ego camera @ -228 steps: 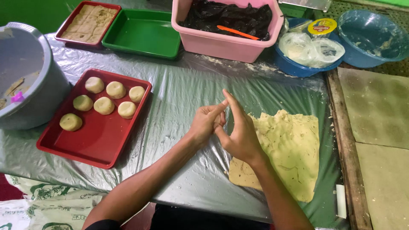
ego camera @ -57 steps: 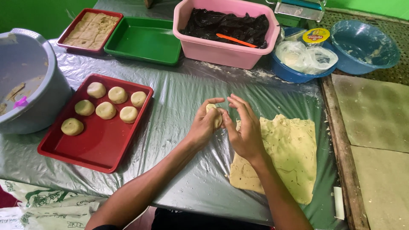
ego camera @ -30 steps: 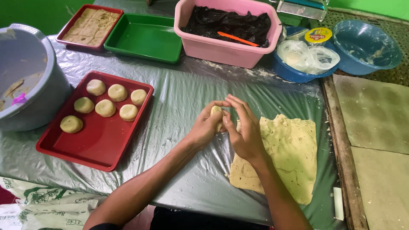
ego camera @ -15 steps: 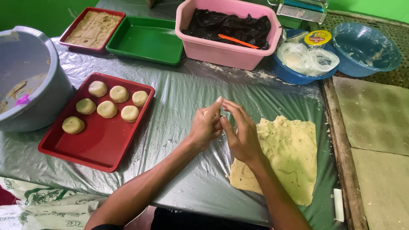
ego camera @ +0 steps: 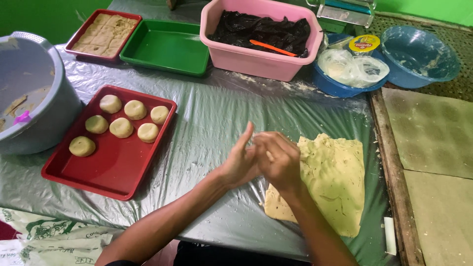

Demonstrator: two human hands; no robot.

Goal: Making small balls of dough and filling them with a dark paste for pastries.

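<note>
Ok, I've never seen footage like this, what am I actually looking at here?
This is one picture from a camera worn on a person's head, looking down at their two bare hands over a table covered in plastic sheet. The left hand and right hand are pressed together; whether anything sits between them is hidden. Beside them lies a flat dough sheet. To the left, a red tray holds six dough balls. Farther back stand a green tray, a pink tub and blue bowls.
</note>
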